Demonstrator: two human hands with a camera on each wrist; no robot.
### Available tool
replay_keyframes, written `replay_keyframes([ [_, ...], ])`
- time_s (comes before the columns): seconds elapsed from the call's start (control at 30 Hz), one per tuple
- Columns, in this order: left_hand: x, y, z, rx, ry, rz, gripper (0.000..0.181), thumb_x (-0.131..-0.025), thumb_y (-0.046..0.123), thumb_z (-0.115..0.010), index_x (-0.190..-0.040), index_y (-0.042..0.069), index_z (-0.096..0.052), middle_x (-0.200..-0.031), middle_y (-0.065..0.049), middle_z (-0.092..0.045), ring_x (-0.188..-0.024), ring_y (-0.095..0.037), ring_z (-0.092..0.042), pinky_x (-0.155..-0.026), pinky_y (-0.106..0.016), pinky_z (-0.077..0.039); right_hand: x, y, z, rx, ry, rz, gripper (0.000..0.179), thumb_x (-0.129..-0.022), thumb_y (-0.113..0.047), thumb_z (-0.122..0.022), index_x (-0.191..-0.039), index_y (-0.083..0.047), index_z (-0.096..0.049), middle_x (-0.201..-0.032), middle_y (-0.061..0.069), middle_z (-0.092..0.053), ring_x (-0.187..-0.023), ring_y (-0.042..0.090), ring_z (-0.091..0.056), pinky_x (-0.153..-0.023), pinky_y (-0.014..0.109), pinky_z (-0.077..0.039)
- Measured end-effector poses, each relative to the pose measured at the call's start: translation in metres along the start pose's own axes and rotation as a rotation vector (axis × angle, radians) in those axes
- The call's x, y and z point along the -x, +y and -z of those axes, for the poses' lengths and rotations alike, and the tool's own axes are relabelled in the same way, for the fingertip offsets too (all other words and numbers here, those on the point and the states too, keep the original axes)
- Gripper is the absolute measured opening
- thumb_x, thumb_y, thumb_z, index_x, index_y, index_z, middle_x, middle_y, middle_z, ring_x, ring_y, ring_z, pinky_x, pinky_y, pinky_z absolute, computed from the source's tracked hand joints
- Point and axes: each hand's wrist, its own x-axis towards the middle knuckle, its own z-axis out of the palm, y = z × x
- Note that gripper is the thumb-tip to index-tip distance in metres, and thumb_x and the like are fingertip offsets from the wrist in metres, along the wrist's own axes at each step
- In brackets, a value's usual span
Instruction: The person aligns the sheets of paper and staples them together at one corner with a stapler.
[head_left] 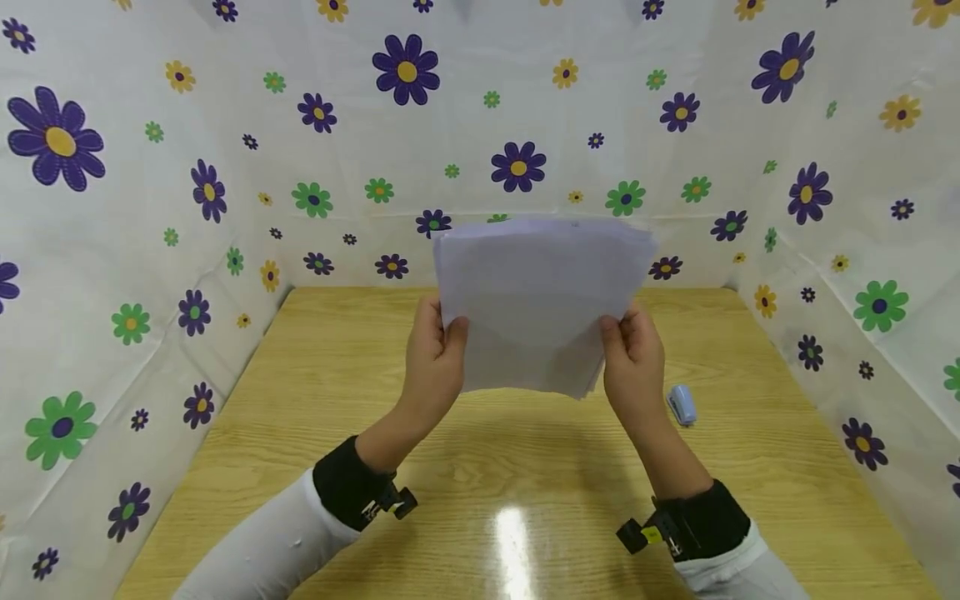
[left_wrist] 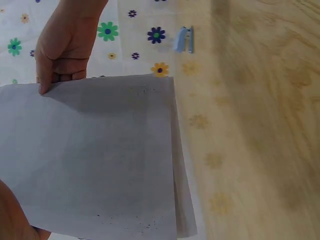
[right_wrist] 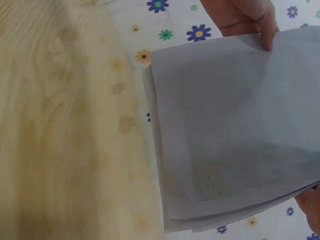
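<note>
A loose stack of white paper sheets [head_left: 536, 308] is held up above the table between both hands, its edges slightly out of line. My left hand [head_left: 437, 354] grips the left edge, thumb on the near face and fingers behind. On the opposite edge my right hand [head_left: 632, 354] pinches the sheets the same way. In the left wrist view the sheets [left_wrist: 100, 155] fan apart at one edge, and the right wrist view shows layered edges of the stack [right_wrist: 225, 125] too. A small light-blue stapler [head_left: 682, 405] lies on the table, just right of my right wrist.
The wooden table [head_left: 300, 467] has a glossy light reflection near its front. White cloth walls [head_left: 360, 142] printed with purple, green and yellow flowers enclose it at the back and both sides. Each wrist wears a black band with a small camera.
</note>
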Motion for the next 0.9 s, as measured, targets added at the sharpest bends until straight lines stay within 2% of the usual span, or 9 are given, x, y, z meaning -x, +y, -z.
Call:
replay_keyframes([
  [0.1,0.009,-0.014,0.001,-0.032,0.009,0.053,0.039,-0.104,0.009,-0.056,-0.141,0.010,-0.044,-0.130,-0.010,-0.060,-0.116,-0.022,-0.062,-0.094,-0.042,-0.053,0.015,0.012,0.001,0.006,-0.023,-0.071,0.031,-0.107,-0.014,-0.053,-0.133,0.002,-0.052,-0.120,0.013,-0.063,-0.108,0.016,-0.064,-0.090,0.020,-0.052],
  [0.2,0.020,-0.034,0.004,-0.035,-0.016,0.118,0.045,-0.104,0.011,-0.058,-0.146,0.012,-0.041,-0.133,-0.009,-0.057,-0.120,-0.022,-0.057,-0.097,-0.045,-0.049,0.031,0.026,0.000,0.017,-0.063,-0.148,0.036,-0.108,-0.018,-0.052,-0.138,0.001,-0.048,-0.123,0.014,-0.062,-0.111,0.016,-0.062,-0.091,0.018,-0.051],
  [0.3,0.026,-0.045,0.005,-0.018,-0.040,0.166,0.042,-0.105,0.015,-0.057,-0.143,0.011,-0.041,-0.132,-0.010,-0.053,-0.122,-0.025,-0.055,-0.100,-0.049,-0.047,0.037,0.034,-0.002,0.006,-0.094,-0.161,0.040,-0.109,-0.022,-0.050,-0.142,0.000,-0.044,-0.128,0.016,-0.060,-0.114,0.017,-0.061,-0.092,0.019,-0.051],
  [0.4,0.026,-0.047,0.004,-0.011,-0.026,0.197,0.036,-0.106,0.016,-0.057,-0.138,0.007,-0.042,-0.131,-0.012,-0.053,-0.120,-0.028,-0.054,-0.099,-0.050,-0.047,0.037,0.036,-0.005,-0.021,-0.095,-0.158,0.041,-0.109,-0.022,-0.049,-0.143,0.000,-0.042,-0.130,0.017,-0.059,-0.115,0.018,-0.061,-0.093,0.020,-0.051],
  [0.63,0.021,-0.041,0.002,0.007,0.031,0.241,0.026,-0.103,0.007,-0.059,-0.125,-0.001,-0.048,-0.125,-0.017,-0.058,-0.113,-0.027,-0.059,-0.093,-0.038,-0.049,0.030,0.028,-0.008,-0.039,-0.060,-0.230,0.032,-0.109,-0.017,-0.050,-0.134,0.003,-0.052,-0.124,0.017,-0.063,-0.109,0.016,-0.063,-0.090,0.021,-0.052],
  [0.73,0.014,-0.029,0.002,0.045,0.047,0.222,0.024,-0.102,0.005,-0.060,-0.124,-0.001,-0.050,-0.124,-0.016,-0.060,-0.111,-0.026,-0.061,-0.091,-0.035,-0.051,0.023,0.018,-0.009,-0.071,-0.029,-0.198,0.027,-0.108,-0.012,-0.051,-0.130,0.004,-0.055,-0.120,0.015,-0.066,-0.107,0.016,-0.066,-0.090,0.022,-0.053],
  [0.9,0.005,-0.007,0.004,0.094,0.049,0.153,0.025,-0.103,0.006,-0.059,-0.125,0.000,-0.049,-0.123,-0.013,-0.059,-0.111,-0.025,-0.063,-0.091,-0.034,-0.054,0.012,-0.001,-0.009,-0.155,0.005,-0.107,0.022,-0.107,-0.007,-0.052,-0.124,0.005,-0.055,-0.110,0.006,-0.069,-0.103,0.017,-0.068,-0.088,0.025,-0.055],
])
